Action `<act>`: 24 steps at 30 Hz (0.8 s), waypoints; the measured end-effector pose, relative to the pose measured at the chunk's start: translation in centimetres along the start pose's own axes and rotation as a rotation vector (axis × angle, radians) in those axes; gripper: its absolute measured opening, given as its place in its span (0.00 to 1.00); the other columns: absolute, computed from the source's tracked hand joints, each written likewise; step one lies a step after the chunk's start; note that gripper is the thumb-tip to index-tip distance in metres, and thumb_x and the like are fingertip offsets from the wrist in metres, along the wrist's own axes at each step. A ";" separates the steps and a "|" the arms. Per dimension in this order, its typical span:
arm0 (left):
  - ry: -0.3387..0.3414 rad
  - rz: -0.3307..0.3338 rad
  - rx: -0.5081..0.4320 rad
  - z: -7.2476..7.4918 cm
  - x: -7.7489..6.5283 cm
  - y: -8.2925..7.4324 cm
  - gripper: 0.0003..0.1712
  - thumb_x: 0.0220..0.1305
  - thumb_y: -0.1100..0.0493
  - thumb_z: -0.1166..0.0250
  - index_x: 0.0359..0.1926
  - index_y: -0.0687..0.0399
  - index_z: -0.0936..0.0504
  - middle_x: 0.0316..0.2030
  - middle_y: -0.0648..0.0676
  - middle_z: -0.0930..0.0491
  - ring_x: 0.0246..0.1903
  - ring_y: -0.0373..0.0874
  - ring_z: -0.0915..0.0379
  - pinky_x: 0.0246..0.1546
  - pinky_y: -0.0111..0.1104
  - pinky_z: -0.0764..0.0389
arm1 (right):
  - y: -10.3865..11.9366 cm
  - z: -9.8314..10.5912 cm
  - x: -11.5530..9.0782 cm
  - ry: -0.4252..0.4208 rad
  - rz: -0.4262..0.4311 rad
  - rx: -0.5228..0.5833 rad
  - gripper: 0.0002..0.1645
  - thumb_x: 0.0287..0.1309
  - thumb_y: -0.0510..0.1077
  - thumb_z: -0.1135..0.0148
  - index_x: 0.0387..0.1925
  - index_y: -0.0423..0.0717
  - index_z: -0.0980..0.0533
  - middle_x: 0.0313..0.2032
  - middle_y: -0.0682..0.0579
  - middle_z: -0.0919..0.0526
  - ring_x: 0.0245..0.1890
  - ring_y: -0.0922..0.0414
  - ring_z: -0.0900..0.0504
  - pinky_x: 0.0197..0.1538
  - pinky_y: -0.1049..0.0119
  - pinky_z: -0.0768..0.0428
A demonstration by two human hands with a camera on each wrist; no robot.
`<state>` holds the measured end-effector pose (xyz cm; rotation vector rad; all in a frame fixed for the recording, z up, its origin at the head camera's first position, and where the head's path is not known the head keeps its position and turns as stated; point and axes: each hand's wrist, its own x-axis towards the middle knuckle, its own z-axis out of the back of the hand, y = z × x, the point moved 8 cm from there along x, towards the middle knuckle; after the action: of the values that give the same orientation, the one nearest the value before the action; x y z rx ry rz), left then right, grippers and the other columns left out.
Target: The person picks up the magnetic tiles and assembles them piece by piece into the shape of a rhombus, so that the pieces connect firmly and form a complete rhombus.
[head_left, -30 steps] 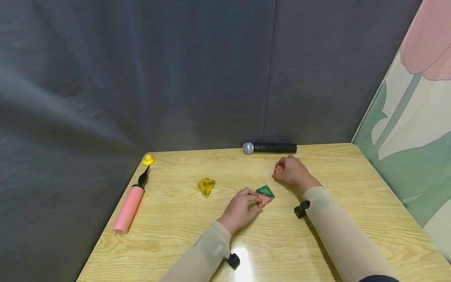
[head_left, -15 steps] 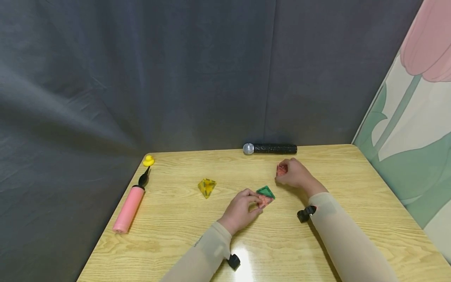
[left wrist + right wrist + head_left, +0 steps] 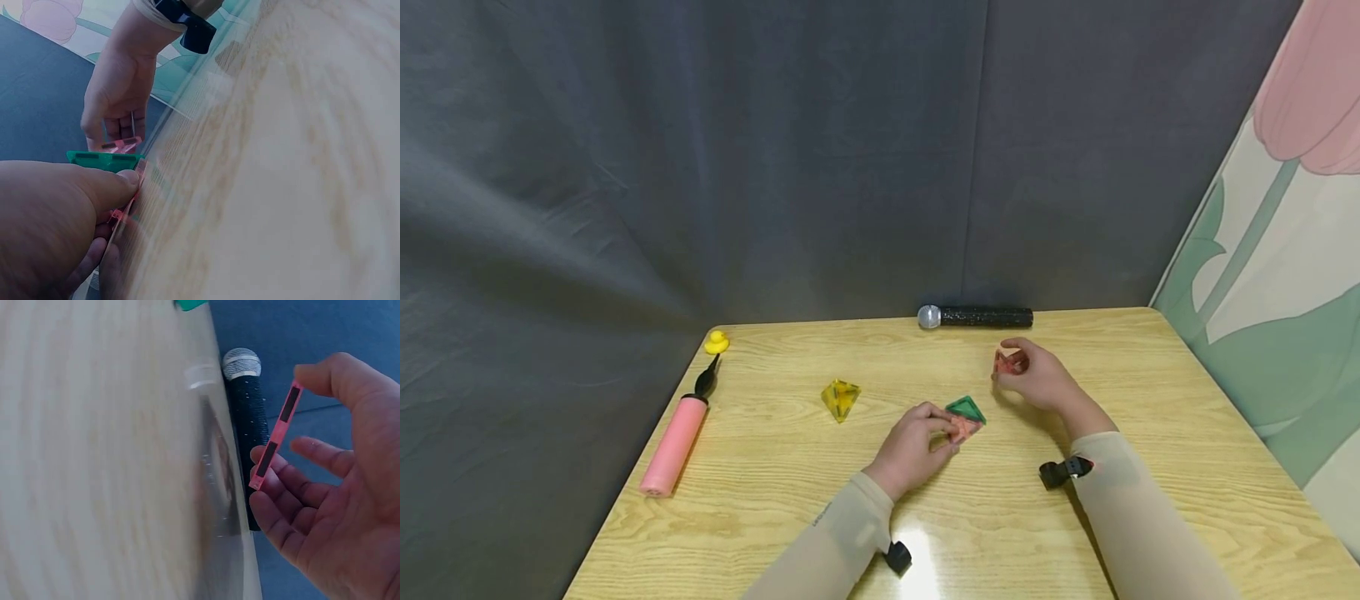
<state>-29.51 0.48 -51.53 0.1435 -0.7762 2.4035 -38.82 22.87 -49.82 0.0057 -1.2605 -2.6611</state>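
Far left of the head view there's a pink hand pump (image 3: pixel 676 446) lying at a slant on the wood-look table (image 3: pixel 760 508), its black nozzle pointing up the frame at a little yellow rubber duck (image 3: pixel 717 342) sitting right by the table's corner. A dark curtain (image 3: pixel 820 167) hangs behind the whole lot. Just left of centre there's a yellow see-through faceted piece (image 3: pixel 840 400), well apart from everything else. Then, a bit below and right of the middle, you get the left hand (image 3: pixel 912 446), thumb and fingers pinching a pink tile (image 3: pixel 967 430) low at the table, and a green tile (image 3: pixel 966 408) sits against that tile's upper edge. Up near the back edge, right of centre, a black sparkly microphone (image 3: pixel 976 316) lies sideways, silver head to the left. Below its right end is the right hand (image 3: pixel 1037 377), holding another pink piece (image 3: pixel 276 435) between thumb and fingertips; the right wrist view shows it edge-on, with two dark strips in the rim. Both arms have beige sleeves (image 3: pixel 1138 508), and the right side of the frame is a wall (image 3: pixel 1292 275) painted with a big pink tulip.
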 end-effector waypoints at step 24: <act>0.043 -0.005 0.048 0.2 0.0 -0.3 0.15 0.71 0.52 0.28 0.55 0.46 0.10 0.58 0.45 0.21 0.59 0.40 0.27 0.64 0.31 0.26 | 0.3 0.9 -0.8 -0.038 0.044 0.123 0.26 0.75 0.48 0.37 0.66 0.39 0.24 0.55 0.39 0.18 0.48 0.44 0.19 0.45 0.60 0.17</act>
<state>-29.38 0.56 -51.19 0.1122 -0.6985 2.4131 -38.08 23.49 -49.09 -0.0547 -1.4170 -2.5548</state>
